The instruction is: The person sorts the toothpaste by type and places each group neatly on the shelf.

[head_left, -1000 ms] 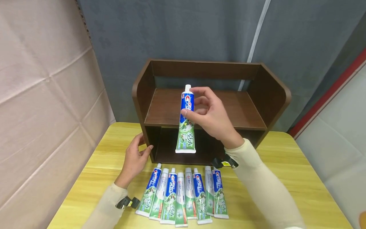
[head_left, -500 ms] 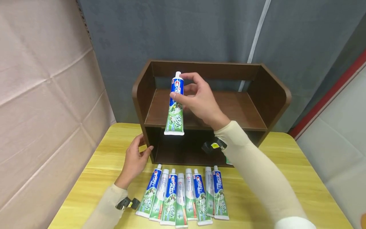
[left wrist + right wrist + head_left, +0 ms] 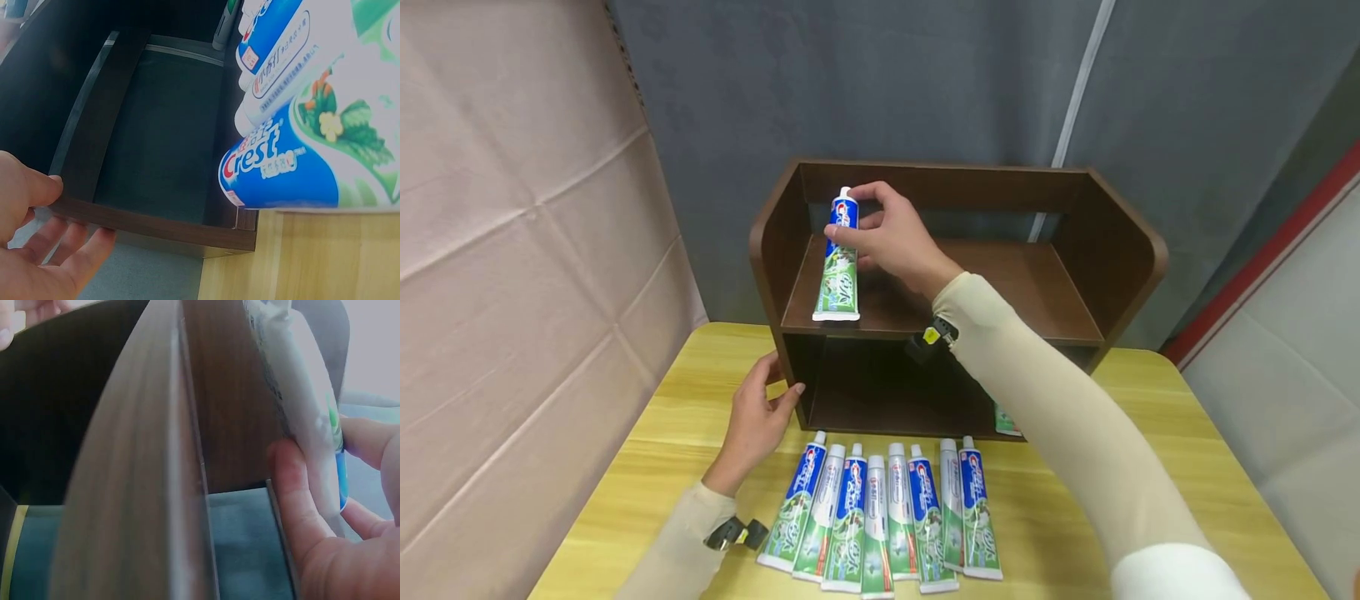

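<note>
My right hand (image 3: 898,242) holds a blue and green toothpaste tube (image 3: 841,271) near its cap end, thumb on the printed front. Cap up, the tube is over the left part of the upper board of a dark brown two-tier shelf (image 3: 970,287). In the right wrist view the tube's pale back (image 3: 300,381) faces the camera, with fingers on both sides. My left hand (image 3: 758,421) grips the shelf's left side panel (image 3: 156,225), thumb inside and fingers outside. Several toothpaste tubes (image 3: 850,525), blue-green and white-green, lie in a row before the shelf.
Another toothpaste tube (image 3: 1006,422) stands in the lower compartment at the right, mostly hidden by my right forearm. The shelf rests on a yellow wooden table (image 3: 647,467). Behind hangs a grey curtain (image 3: 925,75); a pale cloth wall (image 3: 512,250) is on the left.
My right hand has carried the tube up and left, from in front of the lower compartment to the upper tier's left part. The left hand stays on the side panel.
</note>
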Demonstrator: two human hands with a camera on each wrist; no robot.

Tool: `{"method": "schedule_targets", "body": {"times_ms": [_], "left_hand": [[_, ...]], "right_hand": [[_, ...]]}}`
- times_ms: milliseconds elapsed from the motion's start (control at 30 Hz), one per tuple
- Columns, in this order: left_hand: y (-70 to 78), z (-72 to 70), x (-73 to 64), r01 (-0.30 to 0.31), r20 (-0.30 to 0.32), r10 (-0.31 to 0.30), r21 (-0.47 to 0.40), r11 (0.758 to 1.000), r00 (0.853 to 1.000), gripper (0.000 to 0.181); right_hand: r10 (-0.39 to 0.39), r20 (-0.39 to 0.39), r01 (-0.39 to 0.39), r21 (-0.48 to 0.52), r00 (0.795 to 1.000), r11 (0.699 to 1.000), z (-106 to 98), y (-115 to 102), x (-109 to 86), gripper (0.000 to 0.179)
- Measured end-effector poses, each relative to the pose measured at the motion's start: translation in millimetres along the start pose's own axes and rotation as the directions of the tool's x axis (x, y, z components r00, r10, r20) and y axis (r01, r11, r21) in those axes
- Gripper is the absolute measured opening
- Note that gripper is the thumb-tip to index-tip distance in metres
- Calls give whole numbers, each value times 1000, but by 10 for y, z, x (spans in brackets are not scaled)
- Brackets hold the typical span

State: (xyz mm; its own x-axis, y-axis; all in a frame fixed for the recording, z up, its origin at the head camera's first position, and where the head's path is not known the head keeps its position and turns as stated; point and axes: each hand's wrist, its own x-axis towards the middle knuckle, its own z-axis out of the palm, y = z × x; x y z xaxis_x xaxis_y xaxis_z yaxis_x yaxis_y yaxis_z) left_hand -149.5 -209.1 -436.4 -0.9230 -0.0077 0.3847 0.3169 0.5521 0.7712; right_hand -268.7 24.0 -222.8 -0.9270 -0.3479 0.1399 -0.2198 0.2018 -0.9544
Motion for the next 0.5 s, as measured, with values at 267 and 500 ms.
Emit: {"method": "schedule_targets", "body": {"times_ms": [267, 500], "left_hand": [[13, -1, 5, 10, 3, -10, 8, 1000, 1000, 58], [14, -5, 22, 15, 5, -15, 3, 1000, 1000, 58]], "right_hand": [[111, 23, -111, -21, 994, 994, 92, 51, 160, 71], [183, 54, -180, -53, 982, 982, 149, 40, 246, 71]]}}
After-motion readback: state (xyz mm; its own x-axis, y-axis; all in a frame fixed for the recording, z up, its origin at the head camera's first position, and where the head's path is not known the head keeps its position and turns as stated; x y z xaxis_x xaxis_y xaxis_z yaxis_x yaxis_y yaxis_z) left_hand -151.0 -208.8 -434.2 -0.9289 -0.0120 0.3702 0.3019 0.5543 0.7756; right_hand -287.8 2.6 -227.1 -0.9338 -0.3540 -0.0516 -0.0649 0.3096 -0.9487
